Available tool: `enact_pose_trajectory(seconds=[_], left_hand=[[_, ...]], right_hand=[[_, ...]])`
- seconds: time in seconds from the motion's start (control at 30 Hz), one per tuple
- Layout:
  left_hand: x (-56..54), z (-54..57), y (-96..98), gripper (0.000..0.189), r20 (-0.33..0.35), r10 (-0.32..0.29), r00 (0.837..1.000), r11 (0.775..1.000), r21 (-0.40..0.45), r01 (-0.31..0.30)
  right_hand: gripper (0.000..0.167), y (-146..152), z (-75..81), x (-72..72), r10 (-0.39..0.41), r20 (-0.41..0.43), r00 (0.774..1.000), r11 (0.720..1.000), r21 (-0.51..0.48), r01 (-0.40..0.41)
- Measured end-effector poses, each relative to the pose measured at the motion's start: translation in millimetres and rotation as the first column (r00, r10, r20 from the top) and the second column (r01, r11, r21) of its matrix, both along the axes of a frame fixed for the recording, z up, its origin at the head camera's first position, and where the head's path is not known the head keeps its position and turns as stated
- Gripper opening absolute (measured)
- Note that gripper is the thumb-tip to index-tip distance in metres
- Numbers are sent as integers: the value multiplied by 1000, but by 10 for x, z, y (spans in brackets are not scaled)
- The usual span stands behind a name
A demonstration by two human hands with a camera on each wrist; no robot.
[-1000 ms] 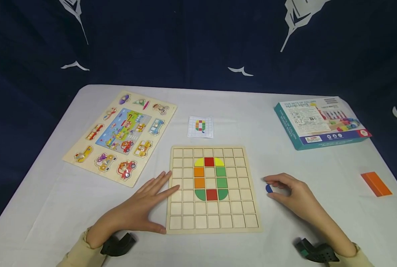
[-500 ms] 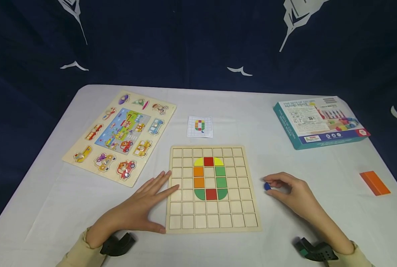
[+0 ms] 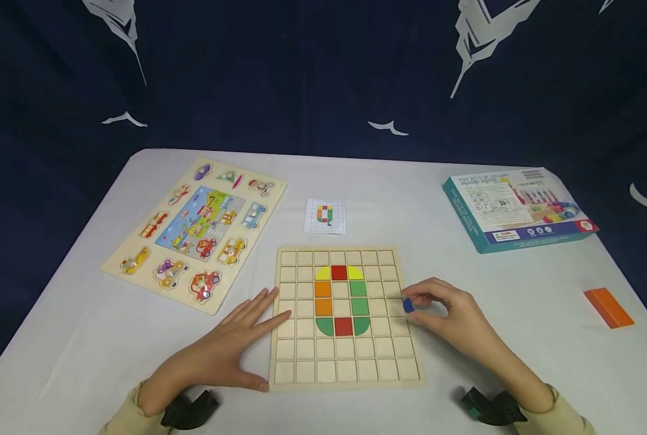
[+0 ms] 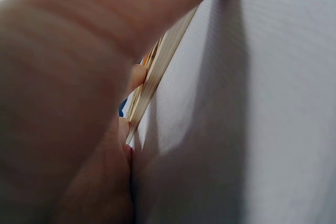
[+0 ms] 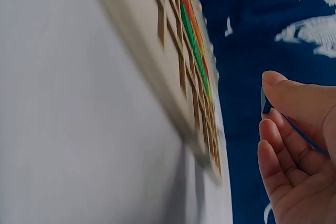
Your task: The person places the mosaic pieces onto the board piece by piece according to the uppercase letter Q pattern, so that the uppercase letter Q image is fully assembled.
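A wooden grid board (image 3: 345,368) lies on the white table with red, yellow, orange and green tiles forming a ring in its middle squares. My left hand (image 3: 220,344) spreads straight fingers along the board's left edge, index fingertip over the rim and thumb at the near left corner. In the left wrist view the board's wooden side (image 4: 163,64) shows between thumb and fingers. Between thumb and fingers my right hand (image 3: 459,314) pinches a small dark blue tile (image 3: 408,305) at the board's right edge. The right wrist view shows this blue tile (image 5: 265,100) raised above the board.
Behind the board lies a small pattern card (image 3: 324,216) with a printed coloured ring. A vehicle puzzle board (image 3: 182,296) lies at the left. At the right are a teal-sided box (image 3: 519,208) and an orange rectangular piece (image 3: 609,307).
My right hand has moved left with the blue tile, from the bare cloth to the board's right edge. The left hand stays at the board. The head view has tilted slightly up.
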State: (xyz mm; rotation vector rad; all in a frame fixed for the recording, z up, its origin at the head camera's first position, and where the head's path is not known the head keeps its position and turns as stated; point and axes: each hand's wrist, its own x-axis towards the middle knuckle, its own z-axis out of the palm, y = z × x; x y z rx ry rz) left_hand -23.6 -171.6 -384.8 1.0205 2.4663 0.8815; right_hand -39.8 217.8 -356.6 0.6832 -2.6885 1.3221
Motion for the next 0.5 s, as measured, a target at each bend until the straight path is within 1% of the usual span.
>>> enact_pose_trajectory(seconds=[0.07,0.23,0.37,0.43,0.5], left_hand=[[24,-15,-2,108,-1,-2,1000,1000,5,2],[50,-20,-5,107,-11,-3,1000,1000,15,3],[36,-4,-6,107,-13,-2,1000,1000,6,2],[23,6,-4,108,-18,-1,1000,1000,-2,1],[9,8,-3,108,-23,-4,1000,1000,-7,3]], right_hand=[[36,-87,-12,26,40,20,999,999,-33,-39],[34,-251,-72,74,104,95,990,991,-99,-94],[33,-343,-101,98,168,98,981,978,-142,-154],[32,-413,-40,121,191,97,977,974,-143,-176],[31,-449,-39,134,209,105,972,972,-131,-195]])
